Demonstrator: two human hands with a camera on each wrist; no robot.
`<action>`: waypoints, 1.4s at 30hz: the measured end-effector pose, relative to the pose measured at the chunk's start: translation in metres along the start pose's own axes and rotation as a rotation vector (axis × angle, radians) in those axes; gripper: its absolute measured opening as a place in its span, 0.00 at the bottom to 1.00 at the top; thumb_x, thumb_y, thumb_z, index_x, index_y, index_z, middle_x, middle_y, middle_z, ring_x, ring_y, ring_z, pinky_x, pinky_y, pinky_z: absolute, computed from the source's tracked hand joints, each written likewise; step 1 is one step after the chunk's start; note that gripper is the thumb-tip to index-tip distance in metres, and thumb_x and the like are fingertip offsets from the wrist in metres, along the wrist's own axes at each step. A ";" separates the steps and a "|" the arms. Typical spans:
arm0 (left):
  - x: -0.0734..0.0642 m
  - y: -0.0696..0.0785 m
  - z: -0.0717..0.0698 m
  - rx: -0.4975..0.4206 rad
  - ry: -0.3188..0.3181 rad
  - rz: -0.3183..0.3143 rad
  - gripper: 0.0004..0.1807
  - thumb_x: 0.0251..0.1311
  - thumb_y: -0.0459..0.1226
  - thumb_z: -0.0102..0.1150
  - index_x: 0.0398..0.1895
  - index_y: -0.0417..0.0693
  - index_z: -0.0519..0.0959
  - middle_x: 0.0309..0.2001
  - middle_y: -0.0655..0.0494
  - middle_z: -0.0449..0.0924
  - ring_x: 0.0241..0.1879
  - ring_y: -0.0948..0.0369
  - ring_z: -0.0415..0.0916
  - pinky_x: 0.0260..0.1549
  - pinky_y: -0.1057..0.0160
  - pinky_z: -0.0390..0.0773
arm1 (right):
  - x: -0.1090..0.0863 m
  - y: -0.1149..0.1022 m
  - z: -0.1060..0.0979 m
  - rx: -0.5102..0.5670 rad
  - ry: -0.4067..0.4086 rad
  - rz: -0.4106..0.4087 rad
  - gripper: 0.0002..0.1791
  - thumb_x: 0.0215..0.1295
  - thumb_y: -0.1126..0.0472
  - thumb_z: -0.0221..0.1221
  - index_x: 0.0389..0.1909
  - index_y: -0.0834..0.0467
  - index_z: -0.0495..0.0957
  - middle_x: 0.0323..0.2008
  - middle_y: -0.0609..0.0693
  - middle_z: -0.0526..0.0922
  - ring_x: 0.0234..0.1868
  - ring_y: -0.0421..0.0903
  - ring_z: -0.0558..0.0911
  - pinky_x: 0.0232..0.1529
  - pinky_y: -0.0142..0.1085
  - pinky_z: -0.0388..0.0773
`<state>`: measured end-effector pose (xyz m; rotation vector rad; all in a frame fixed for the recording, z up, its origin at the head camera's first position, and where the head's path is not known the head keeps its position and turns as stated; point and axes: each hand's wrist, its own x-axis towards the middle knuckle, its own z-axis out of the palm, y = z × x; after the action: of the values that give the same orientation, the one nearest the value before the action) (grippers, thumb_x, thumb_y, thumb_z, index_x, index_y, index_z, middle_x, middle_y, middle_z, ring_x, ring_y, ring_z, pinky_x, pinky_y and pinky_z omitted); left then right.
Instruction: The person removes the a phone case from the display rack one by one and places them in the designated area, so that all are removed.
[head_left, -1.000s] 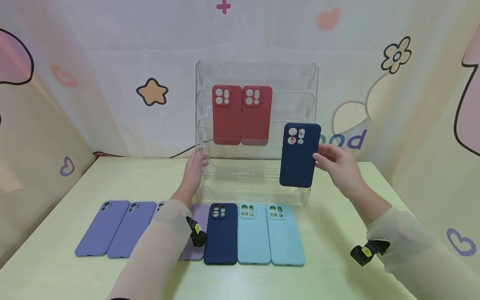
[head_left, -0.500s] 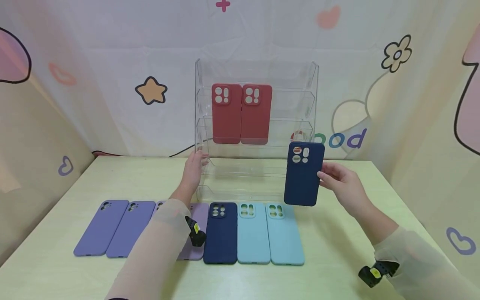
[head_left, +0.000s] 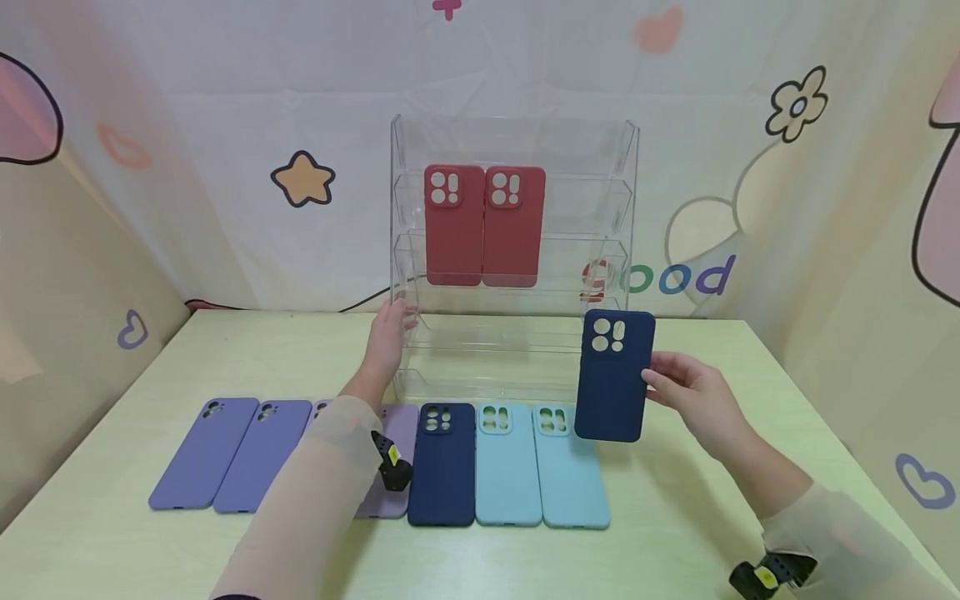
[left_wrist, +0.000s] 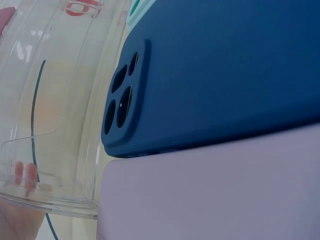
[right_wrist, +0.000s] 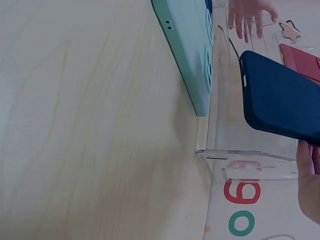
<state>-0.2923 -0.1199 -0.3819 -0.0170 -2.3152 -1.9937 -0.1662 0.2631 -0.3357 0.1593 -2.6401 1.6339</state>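
My right hand (head_left: 693,396) pinches a dark blue phone case (head_left: 615,375) by its right edge, holding it upright in the air before the lower right of a clear tiered display rack (head_left: 513,392). The case's lower left overlaps a light blue phone case lying below it in the head view. In the right wrist view, fingertips (right_wrist: 306,157) meet the case's lower edge. My left hand (head_left: 386,342) grips the rack's left side, with fingertips (left_wrist: 30,174) showing through the clear plastic in the left wrist view. Two red phone cases (head_left: 454,237) stand side by side in the rack.
A row of phone cases lies before the rack: blue-violet (head_left: 206,454), lilac (head_left: 397,483) partly hidden by my left sleeve, dark blue (head_left: 442,479) and light blue (head_left: 508,479). A patterned curtain (head_left: 210,167) hangs behind the table (head_left: 675,533).
My right hand has brought the dark blue case down and slightly right, away from the rack's middle tiers. The left hand stays at the rack's side, and the lying cases have not moved.
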 end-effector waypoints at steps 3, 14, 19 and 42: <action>0.000 -0.001 0.000 -0.007 -0.006 0.000 0.30 0.69 0.51 0.28 0.64 0.40 0.62 0.61 0.42 0.66 0.58 0.48 0.67 0.60 0.43 0.58 | -0.003 0.002 -0.003 -0.002 -0.016 0.015 0.27 0.69 0.55 0.51 0.60 0.71 0.65 0.52 0.67 0.74 0.42 0.36 0.79 0.44 0.31 0.77; 0.000 -0.001 0.003 -0.016 -0.004 -0.005 0.30 0.70 0.50 0.28 0.68 0.43 0.57 0.61 0.42 0.66 0.58 0.48 0.67 0.61 0.43 0.55 | -0.011 0.013 -0.011 -0.009 -0.090 0.083 0.30 0.69 0.53 0.51 0.61 0.71 0.62 0.53 0.67 0.73 0.45 0.40 0.80 0.45 0.34 0.77; 0.001 -0.001 0.002 -0.033 -0.009 -0.014 0.30 0.70 0.50 0.29 0.68 0.44 0.57 0.62 0.42 0.66 0.59 0.47 0.67 0.61 0.43 0.55 | -0.012 0.017 -0.014 0.001 -0.139 0.112 0.31 0.69 0.54 0.51 0.63 0.73 0.60 0.55 0.68 0.71 0.47 0.44 0.80 0.46 0.35 0.76; 0.001 0.000 -0.001 0.026 -0.002 -0.006 0.31 0.69 0.53 0.26 0.68 0.44 0.58 0.61 0.44 0.68 0.57 0.49 0.68 0.59 0.44 0.59 | -0.021 0.040 -0.017 0.011 -0.256 0.158 0.27 0.69 0.62 0.52 0.58 0.79 0.61 0.48 0.63 0.76 0.44 0.45 0.79 0.45 0.39 0.78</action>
<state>-0.2930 -0.1208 -0.3820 -0.0103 -2.3450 -1.9663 -0.1502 0.2975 -0.3654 0.1749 -2.8995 1.7856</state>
